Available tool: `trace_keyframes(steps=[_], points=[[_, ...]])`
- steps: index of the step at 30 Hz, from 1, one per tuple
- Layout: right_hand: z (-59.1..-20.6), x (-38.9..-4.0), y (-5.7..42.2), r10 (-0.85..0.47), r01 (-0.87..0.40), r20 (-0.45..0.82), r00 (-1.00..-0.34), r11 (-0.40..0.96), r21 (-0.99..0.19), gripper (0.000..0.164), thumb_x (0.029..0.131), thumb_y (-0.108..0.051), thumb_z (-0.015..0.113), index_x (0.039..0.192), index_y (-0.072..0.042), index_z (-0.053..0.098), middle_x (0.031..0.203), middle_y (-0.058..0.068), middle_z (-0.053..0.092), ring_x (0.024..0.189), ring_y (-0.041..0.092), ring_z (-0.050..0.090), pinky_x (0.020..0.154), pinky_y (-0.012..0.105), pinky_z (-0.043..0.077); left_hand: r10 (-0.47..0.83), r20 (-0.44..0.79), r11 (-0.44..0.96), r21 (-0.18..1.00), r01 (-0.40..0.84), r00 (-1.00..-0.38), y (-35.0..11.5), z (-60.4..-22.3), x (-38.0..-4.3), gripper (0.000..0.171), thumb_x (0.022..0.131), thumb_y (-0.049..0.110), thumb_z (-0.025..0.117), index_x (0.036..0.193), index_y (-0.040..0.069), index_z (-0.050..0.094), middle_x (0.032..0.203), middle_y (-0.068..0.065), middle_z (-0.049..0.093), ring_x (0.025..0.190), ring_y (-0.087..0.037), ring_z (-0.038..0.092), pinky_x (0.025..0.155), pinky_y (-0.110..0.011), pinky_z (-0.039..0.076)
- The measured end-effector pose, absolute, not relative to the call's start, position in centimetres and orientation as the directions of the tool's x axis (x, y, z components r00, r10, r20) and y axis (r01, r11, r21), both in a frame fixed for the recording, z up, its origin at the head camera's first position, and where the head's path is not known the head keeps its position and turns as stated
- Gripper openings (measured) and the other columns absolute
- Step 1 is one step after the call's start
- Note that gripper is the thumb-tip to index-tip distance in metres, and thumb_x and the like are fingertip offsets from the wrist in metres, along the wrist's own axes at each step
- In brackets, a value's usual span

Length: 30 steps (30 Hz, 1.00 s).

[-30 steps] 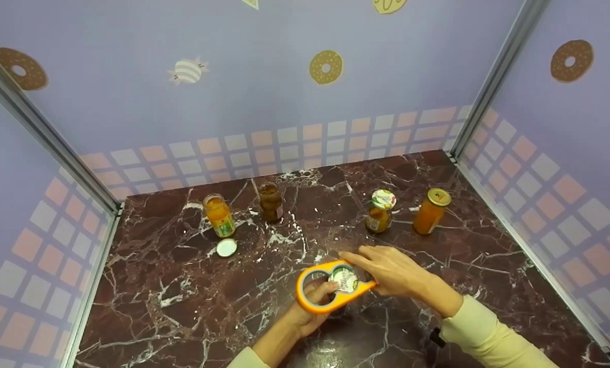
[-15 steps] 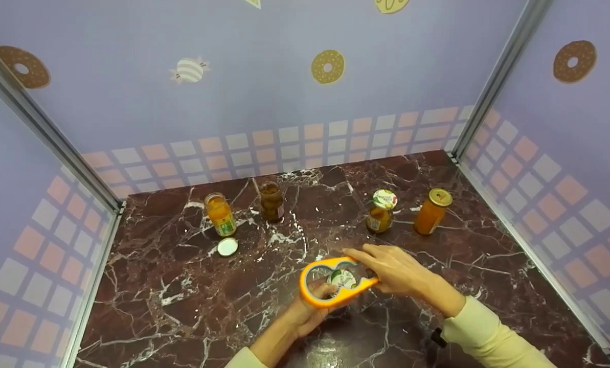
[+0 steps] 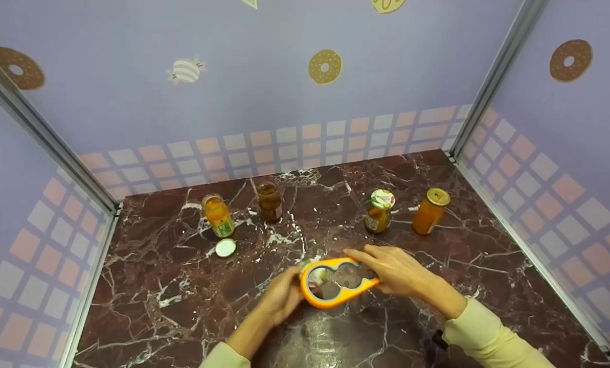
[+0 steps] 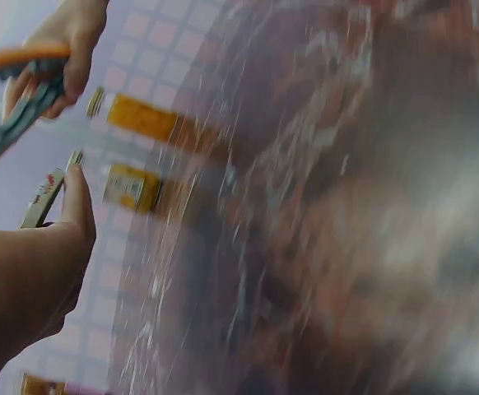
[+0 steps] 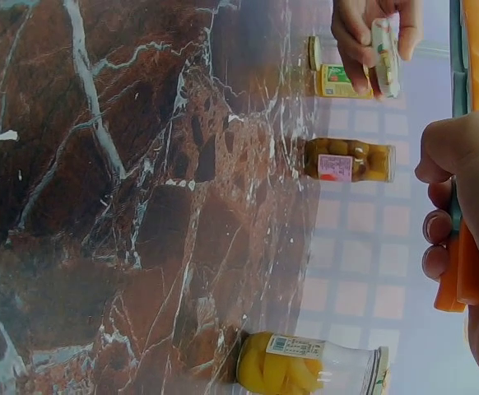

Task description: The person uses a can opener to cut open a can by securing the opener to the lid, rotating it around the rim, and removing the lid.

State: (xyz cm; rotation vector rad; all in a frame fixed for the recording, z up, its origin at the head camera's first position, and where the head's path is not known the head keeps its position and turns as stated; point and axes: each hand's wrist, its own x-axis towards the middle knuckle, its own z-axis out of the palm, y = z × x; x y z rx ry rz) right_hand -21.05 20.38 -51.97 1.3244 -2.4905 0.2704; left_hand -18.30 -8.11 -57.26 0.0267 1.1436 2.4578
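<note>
A patterned white-and-green jar lid (image 3: 315,276) is pinched in my left hand (image 3: 280,298); the head view shows it partly through the large ring of the jar opener. Edge-on, the same lid (image 5: 385,58) shows in the right wrist view, between fingers and thumb. My right hand (image 3: 394,268) grips the handle end of the jar opener (image 3: 326,303), which is orange with a grey toothed inner edge. The opener is held above the marble table, its ring end pointing left toward my left hand. In the right wrist view, fingers curl round its orange handles (image 5: 475,267).
At back left stand a lidless jar of orange fruit (image 3: 218,217) and a lidless dark jar (image 3: 270,204). One loose lid (image 3: 225,248) lies before them, white side up. Back right hold a jar with a patterned lid (image 3: 378,220) and an orange jar with a gold lid (image 3: 427,216).
My left hand has moved left, carrying the lid from under the middle of the opener to its ring end. My right hand and the opener have shifted slightly right.
</note>
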Motion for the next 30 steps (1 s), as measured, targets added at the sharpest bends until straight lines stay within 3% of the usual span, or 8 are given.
trace_keyframes(steps=[8, 15, 19, 24, 26, 30], points=[[-52.4, -20.9, 20.5, -0.760, -0.815, 0.341, -0.553, 0.579, -0.029, 0.096, 0.060, -0.018, 0.081, 0.143, -0.027, 0.034, 0.084, -0.006, 0.042, 0.061, 0.011, 0.039, 0.052, 0.029, 0.038, 0.270, -0.211, -0.590, 0.735, -0.335, -0.939, -11.7, -56.4, -20.9, 0.047, 0.098, 0.015, 0.037, 0.135, -0.013, 0.027, 0.127, -0.026, 0.039, 0.114, -0.036, 0.047, 0.101, -0.049, 0.035], [-52.5, -20.8, 20.5, -0.759, -0.806, 0.321, -0.567, 0.591, -0.026, 0.092, 0.062, -0.023, 0.080, 0.143, -0.024, 0.037, 0.085, -0.006, 0.042, 0.062, 0.010, 0.039, 0.053, 0.029, 0.039, 0.167, -0.179, -0.442, 0.865, -0.236, -0.970, -13.1, -55.9, -22.5, 0.045, 0.097, 0.010, 0.036, 0.137, -0.009, 0.033, 0.137, -0.023, 0.035, 0.112, -0.030, 0.046, 0.102, -0.052, 0.032], [-52.5, -20.8, 20.6, -0.759, -0.809, 0.327, -0.562, 0.587, -0.028, 0.091, 0.063, -0.024, 0.080, 0.143, -0.023, 0.037, 0.085, -0.006, 0.042, 0.063, 0.010, 0.039, 0.054, 0.029, 0.040, 0.103, -0.140, -0.280, 0.946, -0.164, -0.985, -13.3, -55.7, -23.5, 0.043, 0.096, 0.009, 0.041, 0.139, 0.001, 0.040, 0.144, -0.018, 0.032, 0.118, -0.031, 0.042, 0.100, -0.053, 0.033], [-52.7, -20.8, 20.6, -0.760, -0.809, 0.323, -0.564, 0.588, -0.028, 0.092, 0.062, -0.024, 0.080, 0.143, -0.023, 0.037, 0.086, -0.006, 0.043, 0.064, 0.011, 0.040, 0.055, 0.031, 0.042, -0.052, -0.075, 0.060, 0.995, -0.078, -0.996, -12.9, -56.1, -25.0, 0.039, 0.091, 0.015, 0.053, 0.129, 0.007, 0.054, 0.126, -0.018, 0.051, 0.112, -0.029, 0.049, 0.095, -0.047, 0.040], [-52.7, -20.7, 20.6, -0.760, -0.808, 0.320, -0.565, 0.588, -0.029, 0.093, 0.061, -0.024, 0.081, 0.143, -0.023, 0.036, 0.087, -0.006, 0.044, 0.064, 0.011, 0.041, 0.055, 0.031, 0.042, -0.126, 0.019, 0.262, 0.965, -0.015, -0.992, -12.7, -56.6, -25.7, 0.037, 0.087, 0.015, 0.058, 0.123, 0.008, 0.060, 0.117, -0.018, 0.055, 0.108, -0.029, 0.052, 0.092, -0.044, 0.042], [-52.8, -20.6, 20.6, -0.760, -0.808, 0.320, -0.566, 0.588, -0.032, 0.095, 0.059, -0.021, 0.081, 0.143, -0.023, 0.036, 0.087, -0.005, 0.044, 0.064, 0.011, 0.042, 0.055, 0.031, 0.043, -0.182, 0.188, 0.562, 0.825, 0.055, -0.965, -12.3, -57.9, -27.0, 0.037, 0.079, 0.013, 0.065, 0.116, 0.007, 0.064, 0.121, -0.022, 0.047, 0.110, -0.032, 0.048, 0.094, -0.044, 0.039]])
